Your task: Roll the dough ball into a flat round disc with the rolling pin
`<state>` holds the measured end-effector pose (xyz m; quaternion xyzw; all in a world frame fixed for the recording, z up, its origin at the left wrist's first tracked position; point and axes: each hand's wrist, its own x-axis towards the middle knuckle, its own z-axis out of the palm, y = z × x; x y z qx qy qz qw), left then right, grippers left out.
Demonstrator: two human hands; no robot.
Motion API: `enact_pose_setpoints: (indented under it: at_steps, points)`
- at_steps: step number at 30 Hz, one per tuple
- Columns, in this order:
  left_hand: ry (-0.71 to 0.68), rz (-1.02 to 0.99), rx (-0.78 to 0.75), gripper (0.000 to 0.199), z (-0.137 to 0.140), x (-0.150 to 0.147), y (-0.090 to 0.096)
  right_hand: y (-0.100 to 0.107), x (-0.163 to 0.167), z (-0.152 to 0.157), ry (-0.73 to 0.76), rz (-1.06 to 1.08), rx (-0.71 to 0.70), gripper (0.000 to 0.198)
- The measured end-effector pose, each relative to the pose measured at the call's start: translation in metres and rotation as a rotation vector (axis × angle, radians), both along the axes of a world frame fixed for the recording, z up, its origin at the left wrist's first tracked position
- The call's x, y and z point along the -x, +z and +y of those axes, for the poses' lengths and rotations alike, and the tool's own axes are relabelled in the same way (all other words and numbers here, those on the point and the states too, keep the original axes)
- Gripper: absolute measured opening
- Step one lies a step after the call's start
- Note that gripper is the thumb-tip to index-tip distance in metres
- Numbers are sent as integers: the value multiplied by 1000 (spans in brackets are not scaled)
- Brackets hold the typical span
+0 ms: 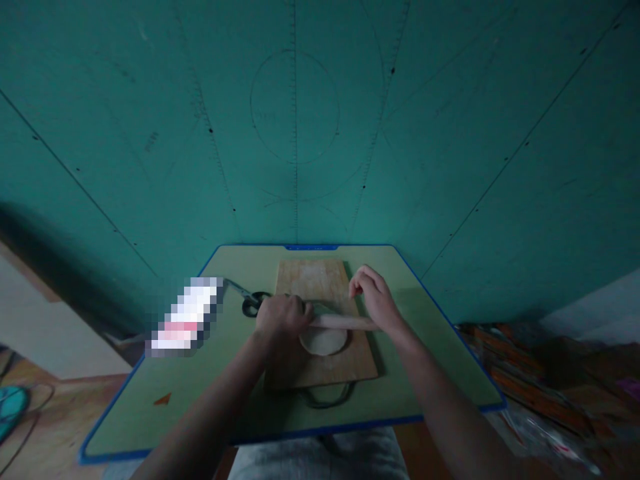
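Observation:
A pale round sheet of dough (324,341) lies flat on a wooden board (313,275). Across the dough runs a light wooden rolling pin (336,322). My left hand (284,315) is closed around the pin's left end, its palm hiding that end. At the right end, my right hand (373,293) is raised above the pin with its fingers curled in; nothing shows in them. The base of this hand is beside or on the pin's end; I cannot tell whether it touches. Black-handled scissors (253,303) lie left of the board, next to my left hand.
The board rests on a green table (225,373) with a blue rim. A blurred, pixelated bright rectangle (187,317) is at the table's left side, and a small orange scrap (163,399) lies nearer me. A green wall (320,133) stands behind; stacked items (540,373) are right.

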<state>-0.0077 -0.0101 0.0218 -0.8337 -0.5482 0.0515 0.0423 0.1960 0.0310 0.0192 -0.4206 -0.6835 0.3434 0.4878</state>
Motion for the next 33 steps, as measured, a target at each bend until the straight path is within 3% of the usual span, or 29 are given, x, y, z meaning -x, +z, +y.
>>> enact_pose_setpoints:
  at_steps: [4,7,10,13,16,21,33]
  points:
    - [21,-32,34,36,2,-2,1,10,18,5,317,271,178,29]
    - [166,-157,44,39,2,-2,-1,4,26,5,429,321,280,41]
    - [249,-386,-23,32,2,-1,-2,-3,26,3,456,252,377,53]
    - [206,-677,-34,33,3,2,-1,-5,26,-1,445,156,495,55]
    - [128,-862,64,37,3,7,0,-2,27,-5,453,117,586,52]
    - [32,-926,132,34,2,13,1,-1,26,-8,502,82,619,46]
    - [-18,-967,158,36,3,16,2,-3,26,-9,529,135,721,48]
